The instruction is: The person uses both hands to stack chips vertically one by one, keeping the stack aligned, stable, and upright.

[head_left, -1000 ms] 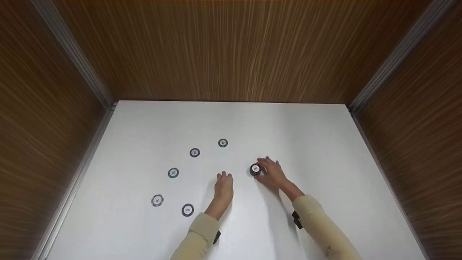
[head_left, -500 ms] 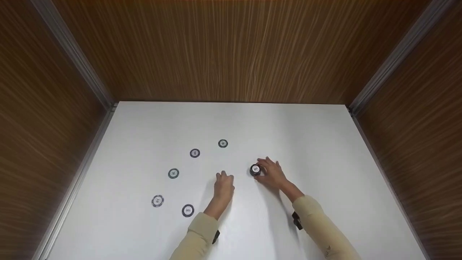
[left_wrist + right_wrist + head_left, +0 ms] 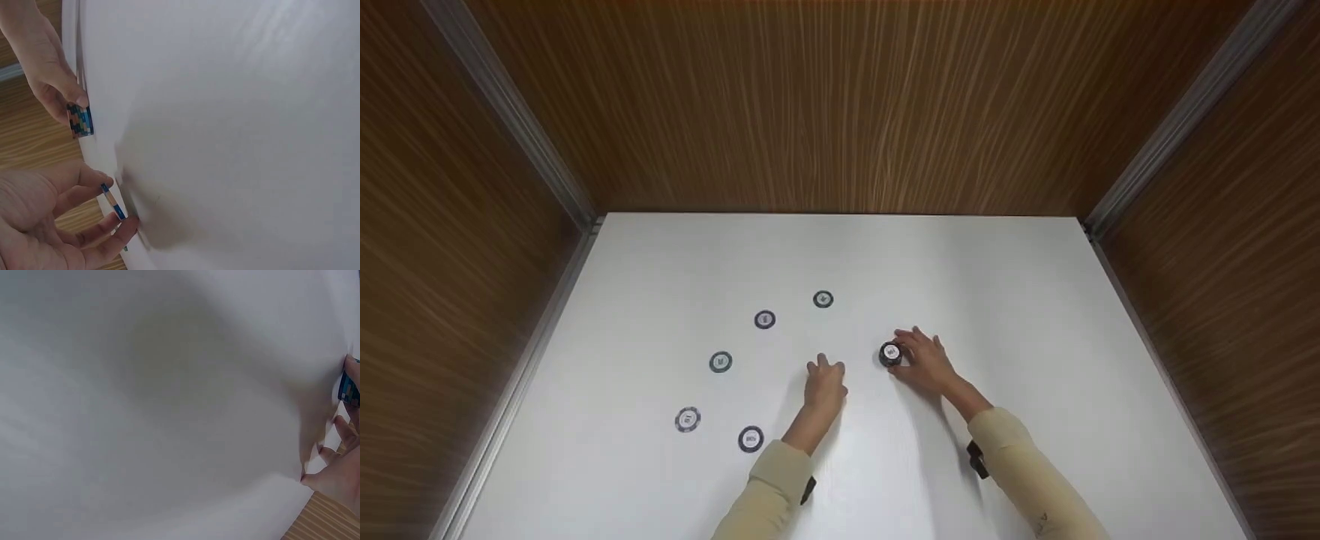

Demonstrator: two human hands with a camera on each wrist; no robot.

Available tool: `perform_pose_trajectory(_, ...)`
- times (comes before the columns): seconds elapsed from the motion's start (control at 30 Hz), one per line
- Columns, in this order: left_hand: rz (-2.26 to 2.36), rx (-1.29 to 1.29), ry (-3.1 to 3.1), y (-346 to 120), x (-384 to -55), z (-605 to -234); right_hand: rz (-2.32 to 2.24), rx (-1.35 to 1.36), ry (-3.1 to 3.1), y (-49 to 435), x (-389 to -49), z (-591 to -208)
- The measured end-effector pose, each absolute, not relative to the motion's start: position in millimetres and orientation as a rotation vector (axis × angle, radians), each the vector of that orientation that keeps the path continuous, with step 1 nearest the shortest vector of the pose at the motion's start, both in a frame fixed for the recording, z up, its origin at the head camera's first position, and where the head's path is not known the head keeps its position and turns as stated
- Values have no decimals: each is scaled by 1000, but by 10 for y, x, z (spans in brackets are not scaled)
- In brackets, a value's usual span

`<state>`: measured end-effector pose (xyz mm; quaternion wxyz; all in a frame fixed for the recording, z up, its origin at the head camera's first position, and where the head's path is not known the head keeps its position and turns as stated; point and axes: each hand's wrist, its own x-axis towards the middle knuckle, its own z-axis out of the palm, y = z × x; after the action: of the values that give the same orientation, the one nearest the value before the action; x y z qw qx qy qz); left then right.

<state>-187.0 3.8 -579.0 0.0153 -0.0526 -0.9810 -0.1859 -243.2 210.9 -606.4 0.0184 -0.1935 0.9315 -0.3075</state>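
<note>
My left hand [image 3: 824,390] is low over the middle of the white table [image 3: 1035,300]. In the left wrist view it pinches one poker chip [image 3: 113,201], tilted on edge, with blue and orange on its rim; the head view hides this chip under the fingers. To the right, my right hand [image 3: 928,364] grips an upright stack of poker chips [image 3: 890,352] from its right side, thumb and forefinger at the edges. A white label shows on the top chip. The right wrist view catches only part of this stack [image 3: 349,389], with the other fingers spread over the table.
Several single chips lie flat in an arc left of my hands: a dark one [image 3: 823,299] farthest back, then a purple-rimmed chip [image 3: 765,319], a green chip [image 3: 721,362], a grey-rimmed chip [image 3: 688,419] and a dark-rimmed chip [image 3: 751,439]. Wood-grain panels [image 3: 840,105] wall the table.
The left hand has shifted very slightly left and its fingers have spread a little. The right hand and the stack stay in place, as do the single chips.
</note>
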Motion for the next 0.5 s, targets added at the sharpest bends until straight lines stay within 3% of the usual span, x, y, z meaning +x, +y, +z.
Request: perform_pose_trajectory(0.5, -674, -216, -3036, 53, -1941, -5710, -1001, -598, 2894, 2130, -2433, -6111)
